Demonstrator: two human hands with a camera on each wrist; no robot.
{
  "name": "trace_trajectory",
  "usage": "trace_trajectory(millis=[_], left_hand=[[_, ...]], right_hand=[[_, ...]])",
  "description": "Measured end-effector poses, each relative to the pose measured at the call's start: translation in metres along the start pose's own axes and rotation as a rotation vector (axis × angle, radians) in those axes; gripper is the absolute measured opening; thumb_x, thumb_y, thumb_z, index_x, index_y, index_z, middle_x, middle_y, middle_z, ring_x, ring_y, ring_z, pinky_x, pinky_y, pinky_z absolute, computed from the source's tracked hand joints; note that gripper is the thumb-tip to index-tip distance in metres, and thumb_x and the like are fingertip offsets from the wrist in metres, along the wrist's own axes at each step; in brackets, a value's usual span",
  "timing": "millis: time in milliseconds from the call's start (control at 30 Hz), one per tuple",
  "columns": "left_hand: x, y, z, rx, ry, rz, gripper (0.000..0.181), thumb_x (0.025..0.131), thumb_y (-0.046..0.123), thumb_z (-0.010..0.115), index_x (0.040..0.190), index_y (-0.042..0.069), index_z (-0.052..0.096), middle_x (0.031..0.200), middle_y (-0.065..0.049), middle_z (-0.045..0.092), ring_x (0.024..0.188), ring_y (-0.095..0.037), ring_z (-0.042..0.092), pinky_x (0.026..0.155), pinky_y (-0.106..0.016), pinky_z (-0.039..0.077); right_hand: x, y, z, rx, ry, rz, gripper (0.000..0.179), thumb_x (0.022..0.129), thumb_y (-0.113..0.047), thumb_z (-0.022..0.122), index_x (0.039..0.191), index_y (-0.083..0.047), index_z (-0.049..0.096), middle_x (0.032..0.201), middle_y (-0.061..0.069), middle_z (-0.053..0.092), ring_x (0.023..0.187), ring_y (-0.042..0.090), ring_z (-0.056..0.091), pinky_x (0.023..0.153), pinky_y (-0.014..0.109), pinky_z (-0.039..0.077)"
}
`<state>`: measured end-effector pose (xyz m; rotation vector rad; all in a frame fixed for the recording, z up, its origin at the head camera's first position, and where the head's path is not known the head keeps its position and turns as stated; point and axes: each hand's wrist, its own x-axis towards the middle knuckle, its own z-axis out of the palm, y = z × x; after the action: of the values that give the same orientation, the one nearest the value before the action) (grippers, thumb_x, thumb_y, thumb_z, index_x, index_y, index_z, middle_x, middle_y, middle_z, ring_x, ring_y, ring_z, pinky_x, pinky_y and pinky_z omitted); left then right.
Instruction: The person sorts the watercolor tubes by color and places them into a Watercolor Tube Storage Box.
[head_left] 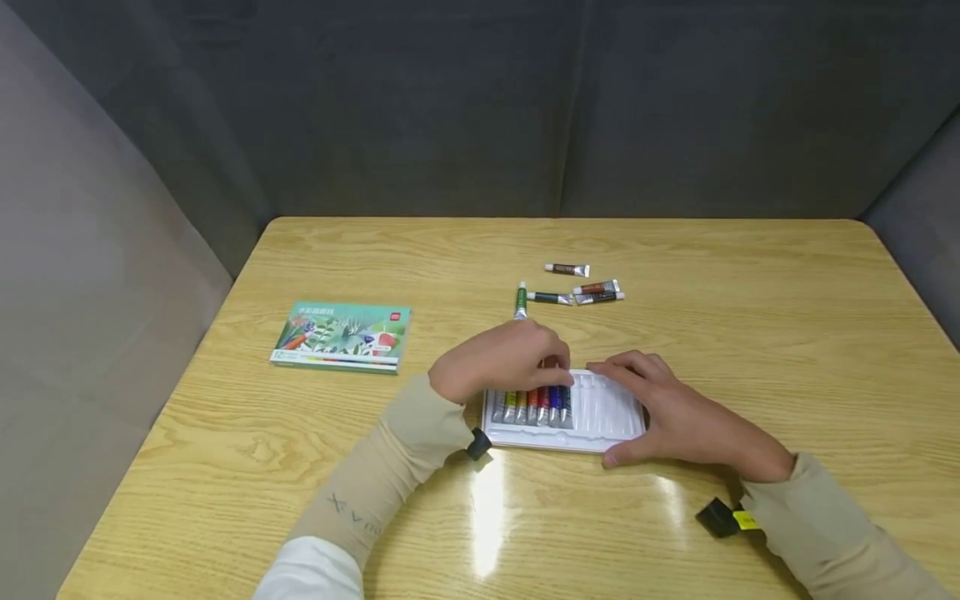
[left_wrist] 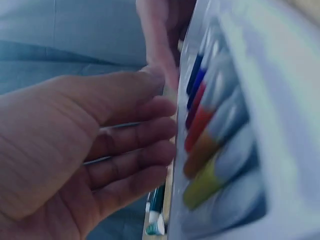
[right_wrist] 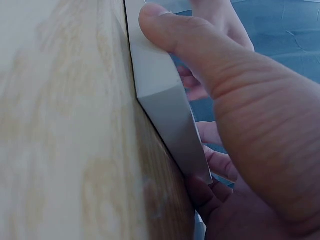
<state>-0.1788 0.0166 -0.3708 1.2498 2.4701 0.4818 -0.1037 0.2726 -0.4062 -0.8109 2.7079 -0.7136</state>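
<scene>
A white plastic paint tray (head_left: 615, 421) lies on the table, its left part filled with a row of paint tubes (head_left: 533, 408), white to yellow, reds and blues. Empty grooves show in its right part. My left hand (head_left: 506, 360) is over the row, fingertips by the dark blue tube at its right end. In the left wrist view nothing shows between that hand's thumb and loosely bent fingers (left_wrist: 145, 130). My right hand (head_left: 675, 417) grips the tray's right end, thumb at the near edge and fingers at the far one. The right wrist view shows the tray's side wall (right_wrist: 167, 107).
Beyond the tray lie several loose tubes: a green one (head_left: 521, 298), a dark green one (head_left: 550, 297), a brown one (head_left: 567, 269), a reddish-brown one (head_left: 595, 287) and a black one (head_left: 600, 297). To the left is a flat illustrated paint box (head_left: 341, 337). Dark curtains (head_left: 420, 108) hang behind the table.
</scene>
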Motion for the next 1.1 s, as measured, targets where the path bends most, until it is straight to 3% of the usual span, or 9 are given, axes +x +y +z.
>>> trace_trajectory(millis=[200, 467, 733, 867, 1100], left_hand=[[0.003, -0.015, -0.005, -0.002, 0.137, -0.094, 0.025, 0.103, 0.035, 0.064, 0.106, 0.015, 0.079, 0.098, 0.004, 0.077, 0.079, -0.006, 0.064, 0.078, -0.022, 0.054], [0.01, -0.027, -0.004, 0.001, 0.232, -0.242, 0.028, 0.103, 0.038, 0.064, 0.108, 0.015, 0.079, 0.098, 0.002, 0.077, 0.081, -0.01, 0.064, 0.078, -0.026, 0.054], [0.012, -0.037, -0.008, -0.022, 0.41, -0.364, 0.024, 0.101, 0.032, 0.066, 0.112, 0.013, 0.077, 0.097, 0.0, 0.073, 0.081, -0.014, 0.062, 0.073, -0.029, 0.053], [0.013, -0.043, -0.01, -0.049, 0.428, -0.436, 0.025, 0.101, 0.03, 0.066, 0.116, 0.012, 0.075, 0.102, -0.003, 0.072, 0.086, -0.017, 0.064, 0.075, -0.032, 0.054], [0.018, -0.054, -0.013, -0.087, 0.365, -0.506, 0.039, 0.102, 0.033, 0.064, 0.133, 0.01, 0.067, 0.121, -0.009, 0.07, 0.104, -0.022, 0.066, 0.093, -0.039, 0.056]], right_hand=[[0.0, -0.001, 0.0, 0.009, -0.009, 0.007, 0.11, 0.068, -0.073, 0.083, 0.156, -0.017, 0.045, 0.148, 0.004, 0.045, 0.136, 0.025, 0.04, 0.107, 0.054, 0.047], [0.0, -0.002, -0.002, 0.017, -0.024, 0.031, 0.112, 0.067, -0.074, 0.083, 0.156, -0.019, 0.045, 0.149, 0.002, 0.044, 0.137, 0.024, 0.039, 0.11, 0.053, 0.045], [0.0, -0.001, -0.002, 0.016, -0.028, 0.039, 0.113, 0.066, -0.076, 0.082, 0.156, -0.021, 0.044, 0.151, 0.002, 0.043, 0.138, 0.024, 0.038, 0.11, 0.053, 0.046], [0.001, 0.0, -0.001, 0.011, -0.027, 0.037, 0.113, 0.065, -0.077, 0.081, 0.156, -0.022, 0.044, 0.15, 0.001, 0.043, 0.138, 0.023, 0.038, 0.11, 0.052, 0.046], [-0.001, -0.002, -0.001, 0.011, -0.025, 0.04, 0.112, 0.065, -0.076, 0.082, 0.157, -0.023, 0.044, 0.15, 0.0, 0.043, 0.138, 0.022, 0.037, 0.109, 0.051, 0.046]])
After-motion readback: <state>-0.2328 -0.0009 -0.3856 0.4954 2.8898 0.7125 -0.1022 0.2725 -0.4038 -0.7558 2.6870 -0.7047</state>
